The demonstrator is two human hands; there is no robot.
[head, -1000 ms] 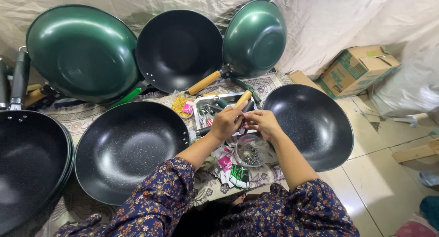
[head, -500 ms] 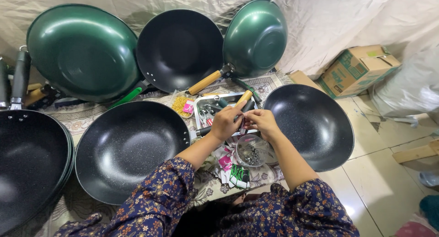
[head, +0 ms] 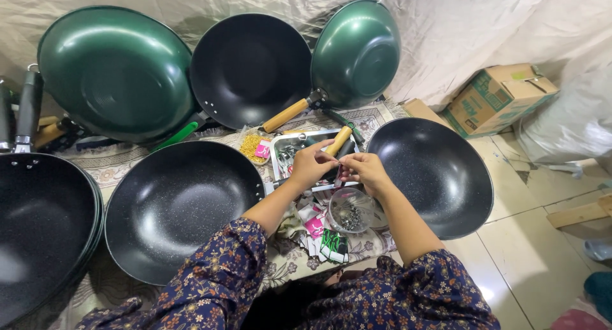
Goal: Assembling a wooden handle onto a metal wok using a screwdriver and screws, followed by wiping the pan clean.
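My left hand (head: 311,165) grips a short wooden handle (head: 340,140) that points up and to the right. My right hand (head: 363,171) is close against it, fingertips pinched on a small dark part at the handle's lower end; the part itself is too small to make out. Both hands hover over a metal tray (head: 285,153) of loose hardware. Just below them stands a clear bowl (head: 350,212) with several small screws in it. A black wok (head: 440,171) with no handle lies right of my right hand.
Another black wok (head: 182,206) lies to the left, and a stack of woks (head: 38,234) at far left. Two green woks (head: 115,75) (head: 357,53) and a black one (head: 252,69) lean on the draped back wall. Small packets (head: 322,234), a yellow bag (head: 252,145), a cardboard box (head: 497,97).
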